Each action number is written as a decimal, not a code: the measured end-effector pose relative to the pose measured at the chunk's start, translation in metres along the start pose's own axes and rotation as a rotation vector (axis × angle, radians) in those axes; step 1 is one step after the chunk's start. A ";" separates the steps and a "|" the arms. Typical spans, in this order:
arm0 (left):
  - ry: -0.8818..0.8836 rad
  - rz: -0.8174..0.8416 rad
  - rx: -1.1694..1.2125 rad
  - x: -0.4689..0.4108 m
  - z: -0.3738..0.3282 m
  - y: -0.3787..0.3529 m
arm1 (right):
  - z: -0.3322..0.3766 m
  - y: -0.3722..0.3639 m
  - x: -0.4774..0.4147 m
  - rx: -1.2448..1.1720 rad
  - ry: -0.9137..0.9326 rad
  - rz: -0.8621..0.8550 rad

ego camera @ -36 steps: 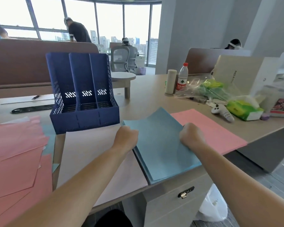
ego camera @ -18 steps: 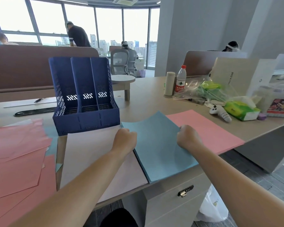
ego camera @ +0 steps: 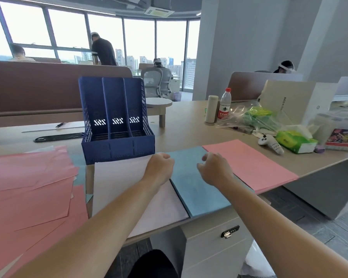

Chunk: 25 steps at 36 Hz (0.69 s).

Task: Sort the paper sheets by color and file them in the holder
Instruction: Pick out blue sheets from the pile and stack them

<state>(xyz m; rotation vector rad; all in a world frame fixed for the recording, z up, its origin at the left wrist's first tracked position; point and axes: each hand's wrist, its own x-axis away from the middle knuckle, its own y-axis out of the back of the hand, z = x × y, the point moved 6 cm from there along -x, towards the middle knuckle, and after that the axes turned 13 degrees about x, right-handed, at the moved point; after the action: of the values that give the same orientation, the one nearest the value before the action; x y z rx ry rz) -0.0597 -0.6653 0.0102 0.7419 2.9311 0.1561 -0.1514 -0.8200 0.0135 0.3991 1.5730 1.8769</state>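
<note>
The blue stack (ego camera: pixel 197 193) now sits squared between the white stack (ego camera: pixel 119 187) at 9 o'clock and the pink stack (ego camera: pixel 249 163) at 3 o'clock, with the left hand (ego camera: pixel 160 170) and right hand (ego camera: pixel 214 170) apparently aligning it, fingers curled, pinch unclear; next is likely a two-handed lift into the holder (ego camera: pixel 117 121) at 11 o'clock.

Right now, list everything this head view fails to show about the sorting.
Head view only:
- Left hand and right hand: fingers curl away behind the knuckles, so any grip on the blue stack is unclear.
- Holder: slot floors hidden by its front wall.
- Loose pink sheets: cut off by the left edge.
- Blue sheets beneath them: mostly covered, count unknown.
</note>
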 end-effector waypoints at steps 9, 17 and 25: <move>-0.005 -0.093 -0.015 0.045 -0.009 0.080 | 0.091 0.006 0.048 -0.109 0.142 0.029; -0.049 -0.242 -0.120 0.098 -0.003 0.202 | 0.206 -0.014 0.096 -0.154 0.329 0.057; -0.032 -0.446 -0.231 0.138 0.012 0.336 | 0.338 -0.049 0.137 -0.193 0.511 0.160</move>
<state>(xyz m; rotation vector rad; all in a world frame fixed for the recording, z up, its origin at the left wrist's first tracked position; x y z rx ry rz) -0.0217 -0.3039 0.0291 0.0524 2.8900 0.4235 -0.0338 -0.4710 0.0222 -0.0518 1.6881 2.3634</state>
